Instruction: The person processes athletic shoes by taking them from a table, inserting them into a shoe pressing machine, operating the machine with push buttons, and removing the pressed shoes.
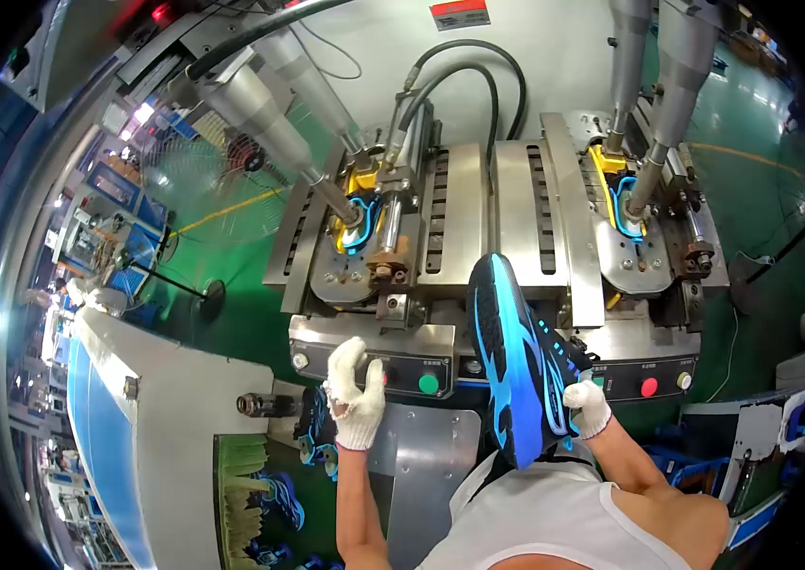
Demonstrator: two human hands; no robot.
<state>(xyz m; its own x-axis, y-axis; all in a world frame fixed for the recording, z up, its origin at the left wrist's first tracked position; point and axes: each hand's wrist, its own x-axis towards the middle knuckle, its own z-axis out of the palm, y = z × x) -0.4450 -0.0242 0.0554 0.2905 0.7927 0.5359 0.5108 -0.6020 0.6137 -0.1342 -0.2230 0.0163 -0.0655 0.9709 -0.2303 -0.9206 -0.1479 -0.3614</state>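
Shoe (517, 370), one, blue and black: raised in the right hand (588, 408), lying immediately left of that grip, sole turned leftward, upper toward the gripping fingers. Long axis: roughly fore and aft, far end reaching beyond the grip toward the machine, near end by the person's white top (555, 518). Nearer hand: the right, white-gloved, clasped on the upper's edge.

Left hand (355, 394), one, white-gloved: across the shoe from the grip, well apart from it; fingers curled, thumb spread, nothing seen between them. Contact with the machine cannot be told.

Control panels, two: left panel (402, 372), past the shoe from the grip, with green button (429, 384), one; right panel (623, 382), just beyond the grip, with red button (649, 388), one.

Blue-rimmed pieces, two, one per station: left piece (367, 224), far ahead and left of the grip; right piece (616, 211), ahead and slightly right.

Black hoses (469, 42), two, arching far ahead of the grip.

Dark footwear (312, 423), count unclear: beside the left wrist, well left of the grip.
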